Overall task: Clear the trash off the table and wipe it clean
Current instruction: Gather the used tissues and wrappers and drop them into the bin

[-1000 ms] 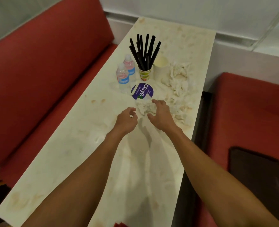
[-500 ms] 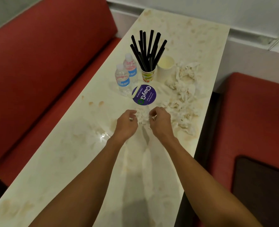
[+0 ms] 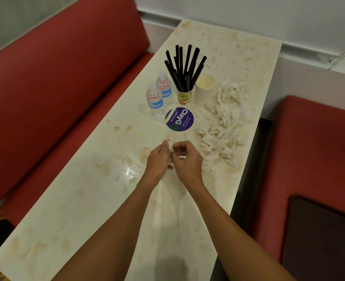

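I see both hands meeting over the middle of the table (image 3: 82, 216): the left hand (image 3: 158, 159) and the right hand (image 3: 187, 164) each curl their fingers round one crumpled tissue (image 3: 172, 141), just short of a round sticker (image 3: 179, 119). More tissues (image 3: 222, 136) lie heaped along the right edge. Toward the far end stand two bottles (image 3: 155, 100), a cup of straws (image 3: 184, 96) and a paper cup (image 3: 205, 88).

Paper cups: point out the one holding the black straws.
The smaller patterned cup, between the water bottles and the plain white cup: black straws stand in it, none in the white one.
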Demonstrator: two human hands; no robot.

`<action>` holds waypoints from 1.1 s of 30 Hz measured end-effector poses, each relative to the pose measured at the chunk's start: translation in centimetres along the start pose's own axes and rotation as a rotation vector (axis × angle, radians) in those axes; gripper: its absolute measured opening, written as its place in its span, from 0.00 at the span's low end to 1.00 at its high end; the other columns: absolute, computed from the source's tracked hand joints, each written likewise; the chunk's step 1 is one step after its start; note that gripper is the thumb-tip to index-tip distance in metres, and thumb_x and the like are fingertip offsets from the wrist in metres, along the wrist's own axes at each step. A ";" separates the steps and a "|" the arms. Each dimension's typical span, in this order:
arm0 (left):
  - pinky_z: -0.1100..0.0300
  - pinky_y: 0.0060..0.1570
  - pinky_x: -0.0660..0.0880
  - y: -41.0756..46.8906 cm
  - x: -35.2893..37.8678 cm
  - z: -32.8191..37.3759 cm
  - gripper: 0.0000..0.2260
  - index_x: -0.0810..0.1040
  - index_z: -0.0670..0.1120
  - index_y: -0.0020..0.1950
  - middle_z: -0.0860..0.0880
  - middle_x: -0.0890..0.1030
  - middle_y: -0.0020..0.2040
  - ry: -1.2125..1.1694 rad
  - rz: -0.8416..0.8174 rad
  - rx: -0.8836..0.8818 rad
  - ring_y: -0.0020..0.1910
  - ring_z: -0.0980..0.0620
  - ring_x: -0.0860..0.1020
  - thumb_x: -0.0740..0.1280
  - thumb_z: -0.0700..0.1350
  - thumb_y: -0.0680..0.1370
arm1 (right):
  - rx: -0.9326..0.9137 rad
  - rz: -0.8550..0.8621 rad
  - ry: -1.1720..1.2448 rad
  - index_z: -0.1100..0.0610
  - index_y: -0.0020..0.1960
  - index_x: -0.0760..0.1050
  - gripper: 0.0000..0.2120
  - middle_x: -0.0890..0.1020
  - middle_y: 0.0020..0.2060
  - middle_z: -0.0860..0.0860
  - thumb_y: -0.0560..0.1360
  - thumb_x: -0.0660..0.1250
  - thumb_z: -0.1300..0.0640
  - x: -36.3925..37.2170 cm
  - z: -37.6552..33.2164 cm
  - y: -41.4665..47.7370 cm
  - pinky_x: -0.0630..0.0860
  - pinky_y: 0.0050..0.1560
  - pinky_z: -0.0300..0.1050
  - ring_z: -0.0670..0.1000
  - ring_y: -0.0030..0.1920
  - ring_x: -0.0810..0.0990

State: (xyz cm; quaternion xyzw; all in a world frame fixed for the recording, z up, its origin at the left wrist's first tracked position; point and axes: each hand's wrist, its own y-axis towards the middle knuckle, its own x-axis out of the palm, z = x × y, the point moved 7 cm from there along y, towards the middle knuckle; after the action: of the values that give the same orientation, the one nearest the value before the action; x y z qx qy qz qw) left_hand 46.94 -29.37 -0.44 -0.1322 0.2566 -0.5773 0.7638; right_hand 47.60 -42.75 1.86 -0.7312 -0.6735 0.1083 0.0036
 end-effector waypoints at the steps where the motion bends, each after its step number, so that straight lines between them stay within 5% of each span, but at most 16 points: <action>1: 0.58 0.40 0.83 -0.1 -0.1 -0.3 0.20 0.82 0.48 0.56 0.47 0.86 0.50 -0.034 0.003 -0.012 0.48 0.49 0.85 0.53 0.56 0.88 | 0.025 -0.036 0.021 0.58 0.54 0.79 0.12 0.85 0.47 0.48 0.76 0.69 0.71 0.5 0.2 -0.4 0.79 0.42 0.33 0.43 0.44 0.83; 5: 0.48 0.57 0.79 0.2 -2.1 -1.6 0.15 0.83 0.51 0.56 0.49 0.85 0.53 -0.014 0.149 -0.059 0.53 0.46 0.83 0.58 0.54 0.85 | 0.083 -0.191 0.019 0.58 0.56 0.77 0.18 0.87 0.49 0.50 0.75 0.60 0.76 1.7 1.2 -1.5 0.78 0.46 0.32 0.41 0.48 0.86; 10: 0.53 0.47 0.73 1.0 -4.4 -2.5 0.10 0.80 0.52 0.48 0.47 0.82 0.47 -0.031 0.232 -0.112 0.42 0.47 0.76 0.61 0.53 0.82 | 0.019 -0.106 -0.109 0.55 0.51 0.77 0.18 0.86 0.43 0.48 0.73 0.59 0.74 0.7 1.7 0.4 0.76 0.48 0.35 0.45 0.48 0.84; 13: 0.52 0.43 0.74 1.4 -5.1 -2.8 0.16 0.79 0.46 0.49 0.44 0.81 0.42 -0.066 0.206 -0.164 0.38 0.46 0.75 0.62 0.58 0.81 | -0.148 0.002 -0.396 0.56 0.57 0.78 0.22 0.81 0.52 0.52 0.68 0.61 0.72 -0.2 0.8 3.1 0.74 0.55 0.46 0.55 0.56 0.76; 16: 0.56 0.38 0.74 1.7 -5.3 -2.6 0.18 0.78 0.44 0.51 0.46 0.80 0.38 -0.043 0.183 -0.170 0.34 0.48 0.76 0.68 0.60 0.80 | -0.159 -0.083 -0.697 0.55 0.73 0.71 0.29 0.72 0.65 0.59 0.73 0.71 0.63 0.5 1.4 6.0 0.71 0.65 0.54 0.60 0.66 0.66; 20: 0.58 0.36 0.76 2.0 -5.5 -2.8 0.09 0.78 0.46 0.58 0.44 0.84 0.48 -0.072 0.200 -0.158 0.37 0.51 0.82 0.70 0.47 0.80 | -0.054 -0.306 -0.941 0.44 0.79 0.64 0.39 0.64 0.72 0.58 0.73 0.76 0.41 2.5 2.9 7.0 0.72 0.66 0.58 0.63 0.73 0.59; 22: 0.59 0.36 0.78 2.0 -5.5 -3.0 0.07 0.77 0.47 0.58 0.46 0.84 0.49 -0.082 0.204 -0.155 0.39 0.51 0.83 0.67 0.42 0.80 | -0.068 -0.348 -1.021 0.44 0.78 0.67 0.36 0.64 0.71 0.57 0.74 0.75 0.40 3.4 3.2 6.8 0.73 0.64 0.57 0.62 0.72 0.60; 28: 0.59 0.43 0.81 2.1 -5.4 -2.9 0.10 0.79 0.49 0.60 0.47 0.84 0.54 -0.109 0.201 -0.127 0.48 0.51 0.85 0.64 0.40 0.81 | -0.152 -0.289 -0.864 0.57 0.68 0.79 0.21 0.76 0.60 0.55 0.75 0.73 0.63 4.4 3.2 6.0 0.77 0.52 0.50 0.58 0.61 0.70; 33: 0.54 0.48 0.84 2.0 -4.7 -2.7 0.09 0.80 0.48 0.61 0.46 0.83 0.58 -0.179 0.157 -0.133 0.49 0.49 0.86 0.65 0.42 0.82 | -0.200 -0.244 -0.646 0.59 0.54 0.86 0.10 0.84 0.50 0.57 0.74 0.73 0.65 3.6 2.0 4.5 0.78 0.49 0.51 0.59 0.49 0.81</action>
State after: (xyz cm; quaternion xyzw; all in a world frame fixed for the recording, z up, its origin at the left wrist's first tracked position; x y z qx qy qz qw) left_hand 46.14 -24.04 -2.55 -0.2132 0.2346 -0.4831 0.8162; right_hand 51.92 -39.93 -1.36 -0.5701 -0.7295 0.2662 -0.2683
